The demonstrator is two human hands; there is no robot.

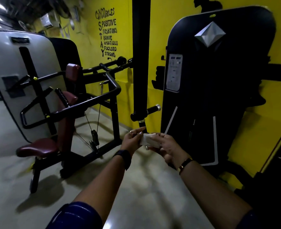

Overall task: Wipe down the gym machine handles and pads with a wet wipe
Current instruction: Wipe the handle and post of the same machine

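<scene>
A: Where are the hands?
B: Just below the black post (140, 63). The left hand (133, 139) and the right hand (166, 146) both pinch a white wet wipe (148, 141) between them.
A: And the handle (153, 108)?
B: It is short, with a chrome end, and sticks out right of the post, above the wipe. The maroon seat (38, 147) is well left of the post.

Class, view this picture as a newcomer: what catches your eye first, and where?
The bright yellow wall with black lettering fills the back. Low in the middle, the left hand and right hand hold a white wipe. At left stands a black machine with maroon pads.
</scene>
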